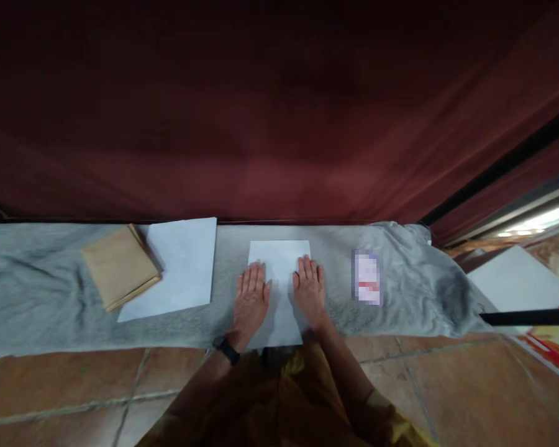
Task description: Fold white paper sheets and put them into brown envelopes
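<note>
A white sheet of paper (279, 310) lies straight in front of me on a grey cloth. My left hand (251, 298) rests flat on its left edge, fingers stretched out and close together, with a dark band on the wrist. On the right edge of the sheet lies my right hand (310, 288), also flat with its fingers extended. Neither hand holds anything; both touch the paper. To the left, more white paper (186, 267) is spread, partly covered by a stack of brown paper envelopes or bags (118, 264).
The grey cloth (233, 248) covers a long narrow surface, rumpled at its right end. A pixelated pale item (368, 277) lies right of my hands. Dark red fabric (270, 155) hangs behind. A black bar (531, 317) juts in at right, above the tiled floor (456, 385).
</note>
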`<action>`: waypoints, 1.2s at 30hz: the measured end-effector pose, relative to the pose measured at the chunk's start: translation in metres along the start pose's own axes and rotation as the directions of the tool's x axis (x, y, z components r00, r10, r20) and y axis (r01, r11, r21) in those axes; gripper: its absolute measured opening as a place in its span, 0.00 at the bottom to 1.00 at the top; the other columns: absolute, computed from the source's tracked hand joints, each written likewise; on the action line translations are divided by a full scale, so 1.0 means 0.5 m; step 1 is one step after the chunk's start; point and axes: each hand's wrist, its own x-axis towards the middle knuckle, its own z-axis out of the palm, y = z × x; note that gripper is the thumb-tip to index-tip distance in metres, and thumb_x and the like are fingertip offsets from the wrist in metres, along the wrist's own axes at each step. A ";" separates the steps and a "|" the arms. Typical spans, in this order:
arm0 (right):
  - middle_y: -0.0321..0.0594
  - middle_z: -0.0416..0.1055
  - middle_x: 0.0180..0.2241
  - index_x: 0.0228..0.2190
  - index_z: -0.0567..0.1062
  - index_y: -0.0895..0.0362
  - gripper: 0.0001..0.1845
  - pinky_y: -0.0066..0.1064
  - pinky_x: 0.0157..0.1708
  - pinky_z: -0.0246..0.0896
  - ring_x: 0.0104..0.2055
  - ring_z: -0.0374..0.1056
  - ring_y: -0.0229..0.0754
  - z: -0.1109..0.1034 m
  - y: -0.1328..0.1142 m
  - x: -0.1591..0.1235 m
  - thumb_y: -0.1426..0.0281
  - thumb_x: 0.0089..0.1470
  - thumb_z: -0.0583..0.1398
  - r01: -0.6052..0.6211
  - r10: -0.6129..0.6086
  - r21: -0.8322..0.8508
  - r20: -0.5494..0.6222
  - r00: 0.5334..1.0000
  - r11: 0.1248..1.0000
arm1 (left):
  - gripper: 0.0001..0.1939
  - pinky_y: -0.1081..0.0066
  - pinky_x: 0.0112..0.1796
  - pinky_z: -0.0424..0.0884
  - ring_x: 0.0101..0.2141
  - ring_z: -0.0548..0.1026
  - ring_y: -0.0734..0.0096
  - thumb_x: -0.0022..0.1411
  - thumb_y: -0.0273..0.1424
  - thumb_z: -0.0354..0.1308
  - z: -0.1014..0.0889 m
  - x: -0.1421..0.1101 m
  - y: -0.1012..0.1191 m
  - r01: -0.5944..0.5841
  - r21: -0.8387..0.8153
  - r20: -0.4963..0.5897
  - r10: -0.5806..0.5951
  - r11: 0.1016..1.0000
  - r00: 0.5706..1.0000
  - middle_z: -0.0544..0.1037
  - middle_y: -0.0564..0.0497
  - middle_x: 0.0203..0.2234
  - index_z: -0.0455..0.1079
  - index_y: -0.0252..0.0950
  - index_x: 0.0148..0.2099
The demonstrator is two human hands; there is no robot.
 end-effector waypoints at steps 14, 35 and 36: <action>0.49 0.55 0.69 0.68 0.57 0.59 0.29 0.50 0.69 0.44 0.71 0.50 0.50 0.003 -0.014 -0.150 0.63 0.70 0.47 0.204 -0.202 -0.031 0.052 0.978 0.978 | 0.29 0.54 0.68 0.49 0.70 0.52 0.60 0.74 0.34 0.42 -0.021 -0.083 0.005 -0.125 -0.003 0.090 0.125 0.992 0.988 0.57 0.42 0.70 0.54 0.30 0.72; 0.49 0.54 0.70 0.69 0.55 0.59 0.29 0.50 0.68 0.44 0.72 0.48 0.49 0.006 0.001 -0.161 0.65 0.71 0.43 0.150 -0.151 -0.073 0.003 0.989 0.986 | 0.35 0.49 0.69 0.44 0.71 0.48 0.57 0.70 0.42 0.52 -0.083 -0.166 0.022 -0.368 -0.119 0.128 0.382 0.922 0.915 0.54 0.45 0.72 0.49 0.39 0.74; 0.49 0.53 0.70 0.69 0.56 0.59 0.29 0.50 0.68 0.44 0.72 0.48 0.50 0.006 -0.005 -0.157 0.65 0.71 0.43 0.162 -0.161 -0.072 0.016 0.987 0.984 | 0.36 0.48 0.69 0.44 0.71 0.48 0.57 0.69 0.43 0.53 -0.083 -0.170 0.029 -0.409 -0.141 0.154 0.428 0.902 0.891 0.54 0.46 0.72 0.48 0.39 0.74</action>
